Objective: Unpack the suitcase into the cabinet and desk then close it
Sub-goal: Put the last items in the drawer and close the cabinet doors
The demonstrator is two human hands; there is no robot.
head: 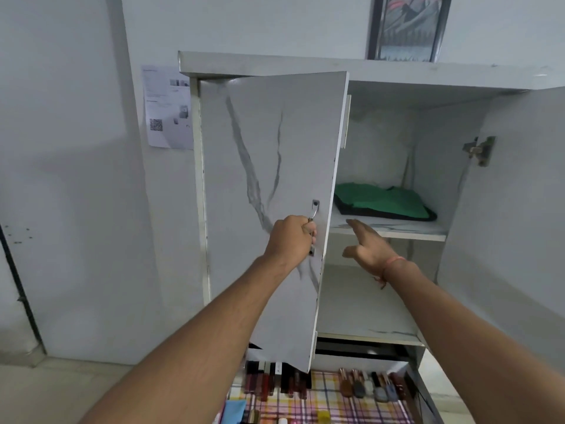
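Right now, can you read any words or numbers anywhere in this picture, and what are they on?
No text here can be read.
Paper sheet taped to the wall: printed lines, small pictures and a QR code, all too small and blurred to read.
Framed picture on the cabinet: no readable words.

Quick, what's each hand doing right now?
Left hand: gripping the door handle of the cabinet's left door.
Right hand: open, holding nothing.
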